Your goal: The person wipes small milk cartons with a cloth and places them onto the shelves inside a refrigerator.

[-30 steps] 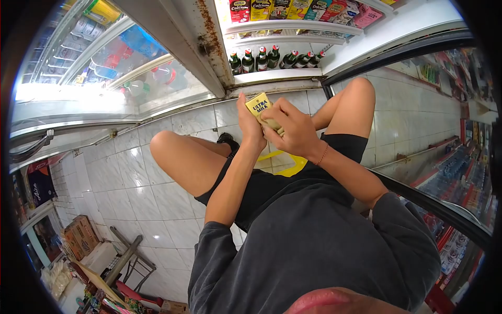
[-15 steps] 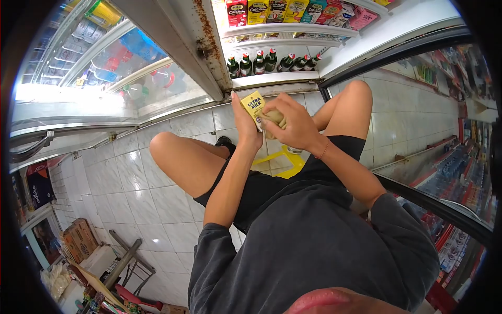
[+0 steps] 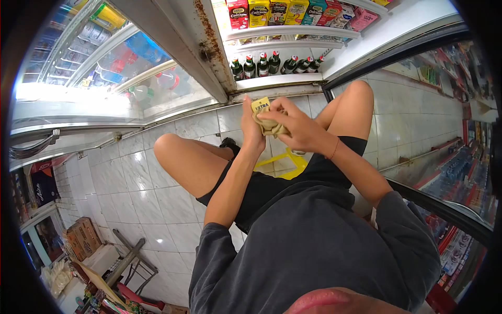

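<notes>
My left hand is closed round the left side and back of a small yellow milk carton lettered "ULTRA". With my right hand I grip a crumpled beige cloth, pressed against the front of the carton. The cloth covers the lower lettering and most of the carton's face. Both hands are held in front of the fridge opening, between my bent knees.
Ahead, several green bottles stand on the fridge's bottom shelf, with several drink cartons on a shelf above. A glass door swings out at the right. Below my hands is a yellow plastic stool.
The cloth has moved up and left across the carton's face, hiding lettering that showed before. Both hands sit slightly lower and further right in view.
</notes>
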Motion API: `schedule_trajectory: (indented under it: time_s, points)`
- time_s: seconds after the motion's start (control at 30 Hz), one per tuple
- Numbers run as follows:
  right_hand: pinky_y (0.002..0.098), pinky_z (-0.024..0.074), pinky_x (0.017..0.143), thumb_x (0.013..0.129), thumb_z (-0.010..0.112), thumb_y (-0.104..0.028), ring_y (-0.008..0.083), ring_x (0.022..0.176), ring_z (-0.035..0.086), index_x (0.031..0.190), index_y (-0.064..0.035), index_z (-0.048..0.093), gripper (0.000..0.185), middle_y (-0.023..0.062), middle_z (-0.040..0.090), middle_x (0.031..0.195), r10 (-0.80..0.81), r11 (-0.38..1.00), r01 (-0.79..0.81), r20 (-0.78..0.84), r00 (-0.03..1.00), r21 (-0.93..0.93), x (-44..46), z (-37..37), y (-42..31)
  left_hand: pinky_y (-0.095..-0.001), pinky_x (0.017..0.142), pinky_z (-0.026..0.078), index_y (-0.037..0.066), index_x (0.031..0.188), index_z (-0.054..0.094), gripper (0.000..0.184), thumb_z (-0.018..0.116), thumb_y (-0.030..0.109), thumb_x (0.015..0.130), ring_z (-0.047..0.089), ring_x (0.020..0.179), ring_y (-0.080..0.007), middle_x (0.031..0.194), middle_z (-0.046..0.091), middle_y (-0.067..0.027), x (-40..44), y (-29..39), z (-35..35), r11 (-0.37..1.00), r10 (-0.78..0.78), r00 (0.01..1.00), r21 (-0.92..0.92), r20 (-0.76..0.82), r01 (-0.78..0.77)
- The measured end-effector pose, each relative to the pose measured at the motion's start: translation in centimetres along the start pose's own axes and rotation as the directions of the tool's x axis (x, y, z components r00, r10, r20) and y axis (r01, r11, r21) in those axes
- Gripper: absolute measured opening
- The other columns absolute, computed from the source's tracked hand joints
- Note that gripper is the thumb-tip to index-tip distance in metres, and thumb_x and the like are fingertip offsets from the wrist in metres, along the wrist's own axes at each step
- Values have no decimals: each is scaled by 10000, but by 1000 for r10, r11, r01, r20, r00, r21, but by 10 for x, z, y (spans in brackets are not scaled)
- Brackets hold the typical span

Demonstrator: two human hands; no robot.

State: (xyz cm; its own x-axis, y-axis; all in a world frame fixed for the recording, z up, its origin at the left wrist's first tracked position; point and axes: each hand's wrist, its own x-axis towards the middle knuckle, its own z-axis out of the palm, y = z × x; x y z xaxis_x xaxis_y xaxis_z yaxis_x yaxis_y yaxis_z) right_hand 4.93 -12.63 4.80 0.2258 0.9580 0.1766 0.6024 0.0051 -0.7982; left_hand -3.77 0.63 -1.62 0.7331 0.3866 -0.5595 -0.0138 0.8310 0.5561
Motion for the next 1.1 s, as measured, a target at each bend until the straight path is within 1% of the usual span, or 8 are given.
schedule_trajectory:
  time_s: [0.23, 0.37, 0.5, 0.63, 0.7, 0.77, 0.87, 1.1]
  points:
    - [365, 522, 927, 757, 659, 68, 273, 1010, 598, 1255, -62, 703, 517, 118, 484, 1172, 105, 988, -125, -193, 976, -94, 10, -40, 15, -305, 631, 559, 40, 980, 656, 598, 381, 560, 1085, 700, 716, -182, 849, 701, -100, -10, 4, 13, 949, -100, 991, 308, 88, 68]
    - [341, 495, 959, 729, 684, 49, 240, 1068, 572, 1255, -109, 725, 551, 100, 511, 1222, 148, 989, -148, -283, 948, 23, -2, -34, 1, -315, 602, 552, 45, 954, 647, 600, 385, 569, 1078, 691, 679, -189, 823, 696, -109, -4, 5, 14, 976, -48, 993, 214, 105, 24]
    - [349, 477, 985, 710, 694, 14, 226, 1107, 560, 1259, -137, 739, 572, 79, 519, 1216, -5, 1000, 4, -84, 996, -7, -12, -9, -8, -326, 579, 529, 43, 941, 638, 577, 391, 545, 1084, 660, 648, -188, 813, 679, -94, -4, 6, 16, 999, 51, 998, 17, -31, -51]
    - [314, 492, 974, 710, 672, 25, 215, 1107, 580, 1221, -110, 747, 534, 80, 522, 1209, 222, 975, -211, -201, 954, 74, 0, -33, 12, -313, 622, 534, 39, 945, 624, 518, 402, 480, 1100, 674, 711, -165, 837, 669, -80, 6, -9, -1, 844, 366, 930, 412, 22, -343]
    - [299, 498, 970, 705, 666, 24, 210, 1119, 593, 1208, -92, 745, 523, 80, 526, 1207, 168, 983, -185, -379, 910, -10, 11, -47, 20, -326, 685, 505, 20, 971, 594, 493, 405, 455, 1107, 632, 757, -171, 868, 662, -84, -8, 5, 4, 967, 62, 988, 236, 143, -95]
    - [316, 504, 973, 690, 676, 11, 224, 1124, 599, 1217, -86, 740, 539, 83, 556, 1226, 125, 986, -158, -387, 914, -55, 15, -56, 17, -363, 715, 473, 1, 991, 560, 486, 377, 432, 1118, 586, 763, -199, 859, 644, -109, -8, 0, 6, 948, 113, 983, 281, 145, -150]
    - [353, 516, 983, 661, 690, -2, 262, 1097, 638, 1163, -64, 737, 507, 99, 617, 1284, 21, 1000, -24, -240, 971, -12, 21, -50, -23, -377, 674, 452, 8, 983, 518, 481, 310, 417, 1127, 557, 731, -201, 808, 599, -133, -14, -2, 13, 565, 605, 746, 510, 278, -649]
    - [350, 526, 975, 690, 703, 6, 265, 1093, 661, 1127, -64, 733, 443, 87, 658, 1200, 120, 986, -137, -169, 978, -94, 22, -54, 11, -353, 693, 477, 25, 1014, 508, 401, 466, 414, 1099, 558, 728, -180, 817, 609, -94, -18, 8, 3, 510, 589, 740, 561, 325, -652]
